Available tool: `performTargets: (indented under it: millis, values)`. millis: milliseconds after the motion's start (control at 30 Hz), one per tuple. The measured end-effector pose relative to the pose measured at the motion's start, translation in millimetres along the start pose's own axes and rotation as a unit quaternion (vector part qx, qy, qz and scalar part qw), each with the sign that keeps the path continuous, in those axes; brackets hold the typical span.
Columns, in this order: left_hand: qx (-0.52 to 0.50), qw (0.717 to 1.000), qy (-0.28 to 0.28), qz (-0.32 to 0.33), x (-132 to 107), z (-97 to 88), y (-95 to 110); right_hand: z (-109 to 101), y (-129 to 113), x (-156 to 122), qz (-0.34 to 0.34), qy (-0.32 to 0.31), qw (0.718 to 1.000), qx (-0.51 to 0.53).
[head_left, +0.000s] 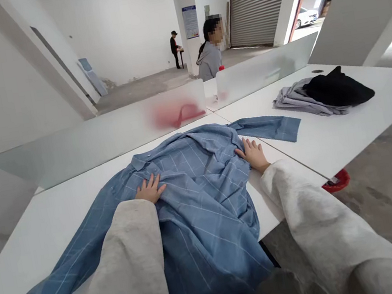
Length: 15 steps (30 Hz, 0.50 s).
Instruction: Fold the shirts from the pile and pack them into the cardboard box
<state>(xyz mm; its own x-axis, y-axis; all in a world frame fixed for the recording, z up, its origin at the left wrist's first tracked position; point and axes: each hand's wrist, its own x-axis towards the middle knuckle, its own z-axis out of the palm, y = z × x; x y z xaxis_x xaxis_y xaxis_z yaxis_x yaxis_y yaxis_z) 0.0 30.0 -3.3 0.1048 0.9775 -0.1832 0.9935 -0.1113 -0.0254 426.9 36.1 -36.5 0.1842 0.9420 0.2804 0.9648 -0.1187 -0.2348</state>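
A blue checked shirt lies spread and wrinkled over the white table, its hem hanging over the front edge. One sleeve runs to the lower left; the other stretches to the right across the table seam. My left hand rests on the shirt below the collar, fingers spread. At the shirt's right side, near the base of that sleeve, my right hand touches the cloth with its fingers apart. Neither hand grips the fabric.
Folded grey clothing and a black garment lie on the table at the right. Frosted dividers line the back edge, with something red behind. A person is beyond them, another farther off. A red bin sits below the table.
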Motion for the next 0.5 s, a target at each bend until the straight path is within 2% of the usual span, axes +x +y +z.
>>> performTargets:
  millis: [33,100,200,267,300,367,433,500]
  values:
    - [0.006,1.0,-0.009,-0.017,7,-1.6,-3,1,1,1,0.016,0.012,0.999,0.025]
    - [0.004,1.0,0.007,-0.029,18,-4.0,-7,-2,6,0,0.018,0.019,0.997,0.072]
    - [-0.002,0.998,0.05,-0.029,25,-2.3,-12,-13,7,-6,-0.056,-0.008,0.987,0.149]
    - [-0.008,0.997,0.073,-0.023,26,0.9,-14,-22,-2,-15,-0.113,-0.056,0.96,0.249]
    - [-0.013,0.997,0.079,-0.021,26,2.5,-15,-26,-9,-21,-0.129,-0.081,0.936,0.318]
    - [-0.025,0.996,0.088,-0.016,25,4.9,-18,-33,-24,-35,-0.115,-0.119,0.863,0.478]
    - [-0.033,0.995,0.092,-0.013,26,6.3,-20,-37,-36,-49,-0.037,-0.143,0.765,0.626]
    - [-0.039,0.995,0.096,-0.01,26,6.9,-22,-39,-42,-60,0.086,-0.173,0.658,0.728]
